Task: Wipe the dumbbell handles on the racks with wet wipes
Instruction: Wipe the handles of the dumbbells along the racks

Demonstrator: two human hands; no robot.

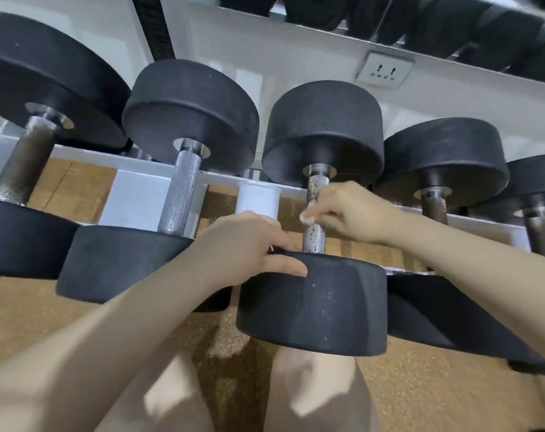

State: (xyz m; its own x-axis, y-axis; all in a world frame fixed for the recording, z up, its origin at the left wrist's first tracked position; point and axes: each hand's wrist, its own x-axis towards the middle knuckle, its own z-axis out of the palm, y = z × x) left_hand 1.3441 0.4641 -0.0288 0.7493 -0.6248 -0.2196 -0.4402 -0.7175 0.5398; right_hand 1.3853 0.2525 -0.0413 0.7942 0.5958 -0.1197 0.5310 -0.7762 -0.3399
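The wet wipe point(307, 216) shows only as a small white scrap between the right hand's point(349, 213) curled fingers, most of it hidden in the grip against the knurled handle point(315, 232). The left hand point(249, 247) covers the near weight's point(314, 304) inner rim. The leftmost dumbbell point(43, 85) and the upper-rack weights point(452, 23) are cut off by the picture's edges.

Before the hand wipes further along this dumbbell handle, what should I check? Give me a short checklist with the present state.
1. Wet wipe held by right hand: ok.
2. Wipe touching the knurled handle: ok.
3. Left hand steadying the near weight head: ok.
4. Dumbbell seated on the white rack: ok.
5. Wipe still wet enough: cannot tell.
6. Handle free of rust specks: not ok, spots show.
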